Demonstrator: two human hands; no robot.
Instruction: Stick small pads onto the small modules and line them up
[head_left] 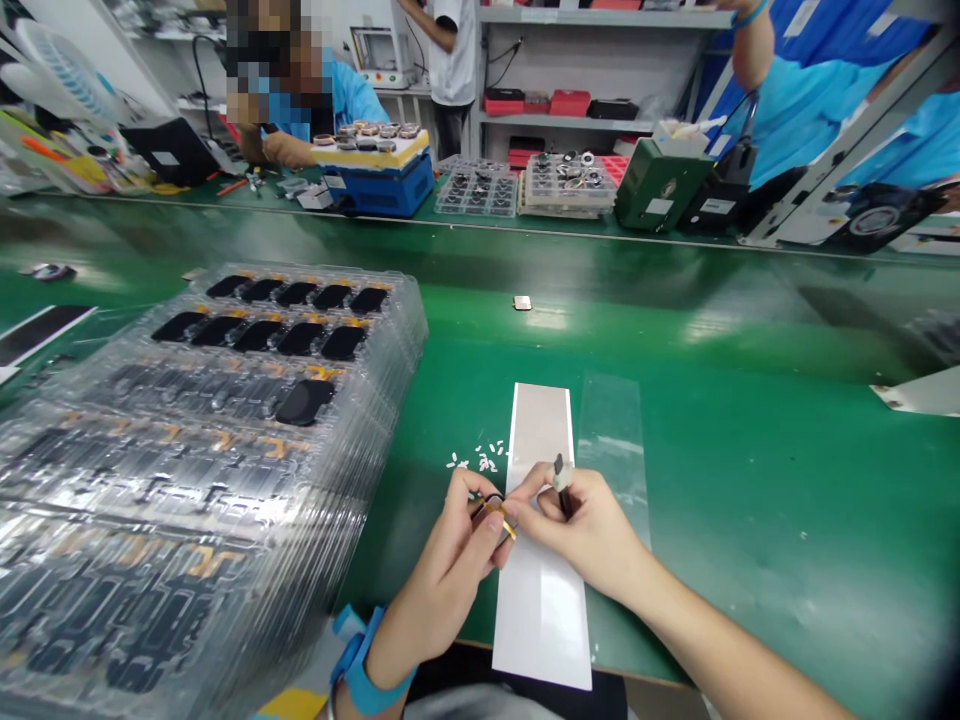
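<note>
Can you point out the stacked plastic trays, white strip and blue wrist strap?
Stacked plastic trays (401, 340): head view, right edge.
White strip (541, 630): head view, lower part.
Blue wrist strap (364, 665): head view, middle of band.

Left side: stacked blister trays (202, 450)

Bright, even overhead light lays pale glare streaks across the green worktop (750, 560) and hard glints on the stacked plastic trays (187, 470); the hands (577, 530) look sharp, while wide-angle distortion bends the upper right corner.
</note>
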